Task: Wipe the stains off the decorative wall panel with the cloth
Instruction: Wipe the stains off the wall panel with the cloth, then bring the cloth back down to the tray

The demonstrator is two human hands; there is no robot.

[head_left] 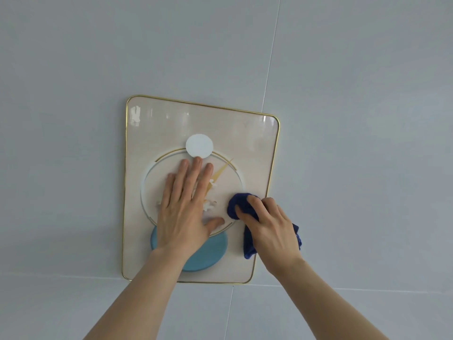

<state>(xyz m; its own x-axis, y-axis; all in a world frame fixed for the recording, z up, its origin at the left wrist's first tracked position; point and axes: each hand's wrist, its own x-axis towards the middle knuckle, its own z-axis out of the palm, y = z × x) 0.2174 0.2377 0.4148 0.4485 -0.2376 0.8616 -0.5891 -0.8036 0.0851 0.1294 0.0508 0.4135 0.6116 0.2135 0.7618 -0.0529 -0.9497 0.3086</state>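
Observation:
The decorative wall panel (157, 126) hangs on the wall, cream with a thin gold rim, a white disc, a gold-and-white ring and a light blue disc. My left hand (185, 204) lies flat on the panel's middle, fingers spread, covering part of the ring and the small white flowers. My right hand (268, 227) grips a dark blue cloth (236, 204) and presses it against the panel's lower right part, just inside the ring's right side. A loose end of the cloth hangs below that hand, over the panel's right edge. No stains are plain to see.
The panel is mounted on a pale grey tiled wall (367, 119) with thin grout lines running vertically at the right and horizontally below the panel. Glare patches show near the panel's top edge.

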